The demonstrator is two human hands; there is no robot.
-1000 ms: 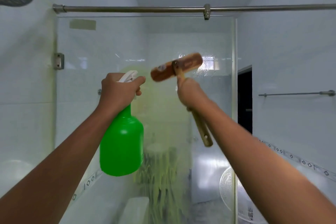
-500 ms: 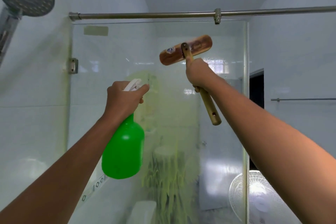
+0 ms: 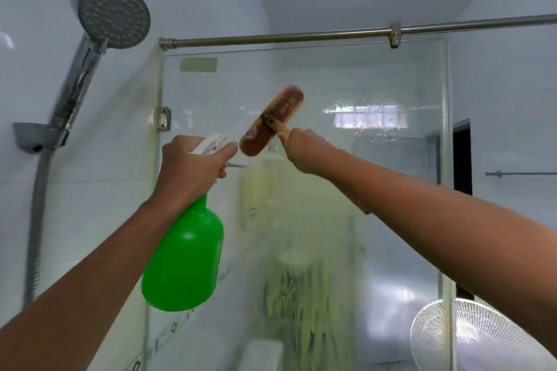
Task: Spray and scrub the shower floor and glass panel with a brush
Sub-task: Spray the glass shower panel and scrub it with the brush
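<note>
The brush (image 3: pixel 272 125) is pressed head-first against the glass (image 3: pixel 391 220), tilted, its upper end toward the glass's top edge, about mid-height. The right hand (image 3: pixel 304 151) has its fingers clamped round the brush handle just behind the head. Beside it the left hand (image 3: pixel 193 167) grips the neck of a green bottle (image 3: pixel 184 262), fingers wrapped over the white trigger. Greenish foam (image 3: pixel 298 310) streaks down the glass toward its lower edge. A shower head (image 3: pixel 113 10) hangs at left; a rail (image 3: pixel 301 38) runs above.
</note>
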